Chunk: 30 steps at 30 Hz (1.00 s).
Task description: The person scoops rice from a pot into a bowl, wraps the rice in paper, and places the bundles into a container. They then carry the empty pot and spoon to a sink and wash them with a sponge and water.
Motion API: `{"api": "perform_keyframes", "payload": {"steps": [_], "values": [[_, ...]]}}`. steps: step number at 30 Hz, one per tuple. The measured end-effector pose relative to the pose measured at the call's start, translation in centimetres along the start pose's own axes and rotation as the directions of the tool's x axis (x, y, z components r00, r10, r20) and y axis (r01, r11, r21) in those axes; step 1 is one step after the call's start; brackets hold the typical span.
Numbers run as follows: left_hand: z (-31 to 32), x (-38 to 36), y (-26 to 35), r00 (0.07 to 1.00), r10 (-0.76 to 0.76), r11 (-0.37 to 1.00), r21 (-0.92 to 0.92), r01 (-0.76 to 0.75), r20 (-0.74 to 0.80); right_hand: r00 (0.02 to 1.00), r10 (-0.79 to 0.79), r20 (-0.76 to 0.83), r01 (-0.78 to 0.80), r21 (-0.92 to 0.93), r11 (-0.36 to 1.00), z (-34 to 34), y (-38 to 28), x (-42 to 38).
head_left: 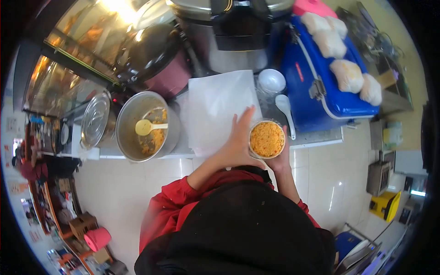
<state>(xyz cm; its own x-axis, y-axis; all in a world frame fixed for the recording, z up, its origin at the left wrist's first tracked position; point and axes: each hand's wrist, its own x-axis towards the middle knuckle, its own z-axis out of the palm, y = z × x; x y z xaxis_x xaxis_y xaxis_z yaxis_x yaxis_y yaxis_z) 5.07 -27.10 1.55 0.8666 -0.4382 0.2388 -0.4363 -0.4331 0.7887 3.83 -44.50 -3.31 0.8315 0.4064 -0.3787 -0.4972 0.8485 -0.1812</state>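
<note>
A round bowl filled level with orange fried rice [267,139] is held in front of my body, near the counter's front edge. My right hand [279,160] is wrapped round its right side and underside, the fingers partly hidden by it. On the bowl's left side my left hand [239,144] is spread, fingers stretched up and thumb below, close to the rim. Beyond that hand lies a stack of white paper sheets [222,101]. A small white bowl [272,81] and a white spoon [284,106] are just past the filled bowl.
To the left stands a metal pot [121,130] with rice remnants and a rice paddle [145,127] in it. A lidded pot [94,121] is beside it. A large cooker [238,55] stands behind the paper. On the right, a blue cooler box [298,87] carries several wrapped packs [346,75].
</note>
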Motion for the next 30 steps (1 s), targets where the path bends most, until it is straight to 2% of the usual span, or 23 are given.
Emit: {"api": "perform_keyframes", "payload": {"steps": [1, 2, 4, 5, 6, 7, 8, 9, 10, 11, 14, 17, 20, 23, 26, 27, 29, 30], "values": [[-1.1, -1.0, -1.6, 0.998, -0.062, 0.998, -0.033, 0.061, -0.032, 0.999, 0.036, 0.014, -0.037, 0.038, 0.999, -0.3, 0.3, 0.9], [-2.0, -1.8, -3.5, 0.991, -0.119, 0.991, -0.069, 0.115, -0.065, 1.0, 0.025, 0.003, -0.025, -0.015, 1.0, -0.3, 0.1, 1.8], [-2.4, -4.5, -9.3, 0.92, -0.339, 0.891, 0.247, 0.381, -0.195, 1.0, 0.0, -0.025, -0.003, -0.114, 0.993, 1.3, 0.0, 3.7], [-1.6, -6.6, -11.8, 0.909, -0.345, 0.841, 0.352, 0.41, -0.235, 1.0, -0.004, -0.029, 0.0, -0.137, 0.991, 3.3, -0.2, 4.3], [-0.6, -8.5, -14.1, 0.9, -0.339, 0.78, 0.453, 0.432, -0.273, 0.986, -0.167, -0.005, 0.153, -0.376, 0.914, 4.4, 0.0, 5.7], [-0.4, -9.4, -14.1, 0.893, -0.331, 0.708, 0.545, 0.449, -0.306, 0.946, -0.319, 0.06, 0.292, -0.584, 0.758, 5.4, 0.2, 7.0], [0.0, -10.0, -14.2, 0.878, -0.367, 0.716, 0.509, 0.478, -0.308, 0.881, -0.444, 0.161, 0.405, -0.741, 0.535, 6.3, 0.5, 8.1], [0.0, -10.0, -12.9, 0.862, -0.404, 0.722, 0.473, 0.505, -0.306, 0.797, -0.497, 0.342, 0.5, -0.836, 0.227, 7.3, 1.3, 9.1], [0.1, -9.9, -12.0, 0.846, -0.44, 0.725, 0.437, 0.533, -0.301, 0.701, -0.482, 0.526, 0.55, -0.828, -0.104, 8.2, 2.3, 10.0], [0.3, -9.9, -11.8, 0.841, -0.44, 0.691, 0.479, 0.541, -0.315, 0.601, -0.399, 0.693, 0.551, -0.72, -0.421, 8.8, 3.2, 10.5], [0.9, -10.3, -12.1, 0.804, -0.444, 0.716, 0.383, 0.584, -0.396, 0.663, -0.043, 0.747, 0.419, -0.418, -0.806, 2.4, 7.0, 14.5], [0.9, -10.6, -12.3, 0.811, -0.423, 0.707, 0.413, 0.575, -0.405, 0.65, -0.018, 0.76, 0.41, -0.37, -0.834, 0.9, 7.9, 15.5], [0.0, -10.3, -11.1, 0.78, -0.509, 0.718, 0.32, 0.618, -0.364, 0.699, -0.069, 0.712, 0.333, -0.409, -0.849, 1.4, 8.6, 15.4], [-0.1, -10.7, -12.0, 0.824, -0.415, 0.767, 0.339, 0.545, -0.385, 0.722, -0.14, 0.678, 0.268, -0.461, -0.846, 2.2, 9.1, 15.3], [-1.6, -10.9, -10.7, 0.869, -0.371, 0.834, 0.295, 0.467, -0.328, 0.707, -0.267, 0.654, 0.401, -0.683, -0.611, 2.6, 7.2, 15.6], [-2.3, -11.1, -10.0, 0.903, -0.337, 0.856, 0.311, 0.412, -0.267, 0.663, -0.285, 0.692, 0.493, -0.69, -0.53, 2.4, 5.7, 15.9], [-4.0, -12.0, -9.2, 0.956, -0.261, 0.897, 0.332, 0.292, -0.136, 0.791, -0.438, 0.427, 0.411, -0.901, -0.136, 0.9, 2.3, 16.4], [-4.4, -12.5, -9.5, 0.963, -0.253, 0.908, 0.32, 0.269, -0.091, 0.859, -0.462, 0.219, 0.297, -0.95, 0.101, 1.9, 0.4, 14.7]]}}
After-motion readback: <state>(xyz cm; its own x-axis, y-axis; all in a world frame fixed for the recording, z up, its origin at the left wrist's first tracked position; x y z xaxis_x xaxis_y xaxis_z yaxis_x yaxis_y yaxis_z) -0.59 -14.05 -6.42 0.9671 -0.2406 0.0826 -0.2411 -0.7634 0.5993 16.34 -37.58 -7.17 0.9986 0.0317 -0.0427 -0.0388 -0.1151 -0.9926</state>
